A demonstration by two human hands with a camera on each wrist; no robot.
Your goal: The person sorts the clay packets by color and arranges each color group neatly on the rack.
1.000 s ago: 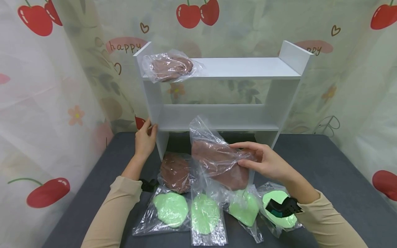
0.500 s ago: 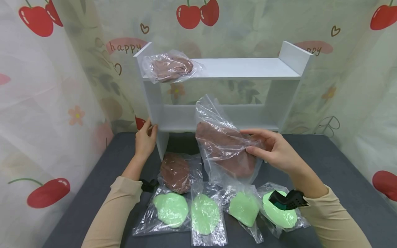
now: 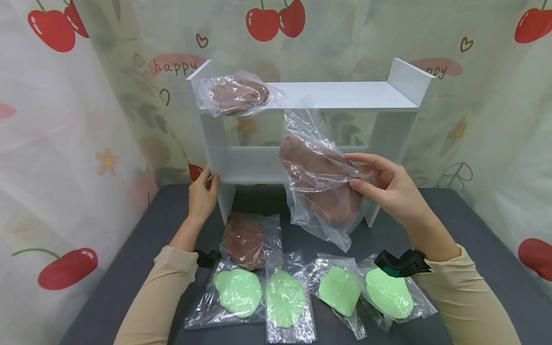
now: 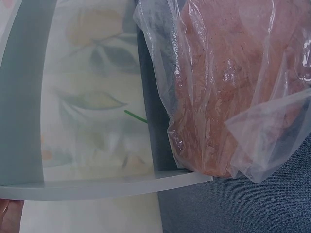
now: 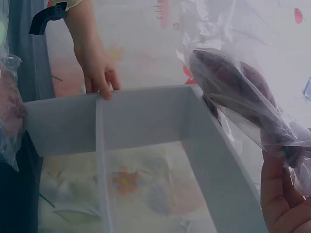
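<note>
My right hand (image 3: 390, 191) pinches the right edge of a clear plastic bag of flattened brown clay (image 3: 319, 187) between thumb and fingers. The bag hangs tilted in front of the white shelf (image 3: 345, 96), overlapping its lower part; its loose upper end reaches the height of the top board. In the right wrist view, my right hand (image 5: 284, 196) and the brown bag (image 5: 238, 87) are at the right. My left hand (image 3: 202, 199) grips the shelf's left side panel near the middle board, thumb on the inner side in the right wrist view.
Another bag of brown clay (image 3: 239, 95) lies at the top board's left end. One more brown bag (image 3: 243, 239) lies by the shelf's left foot. Several bags of light green clay (image 3: 284, 297) lie in a row along the front of the dark grey table (image 3: 129, 278).
My right hand has lifted the bag of brown clay up and slightly right, from above the green bags to in front of the shelf. My left hand has stayed on the side panel.
</note>
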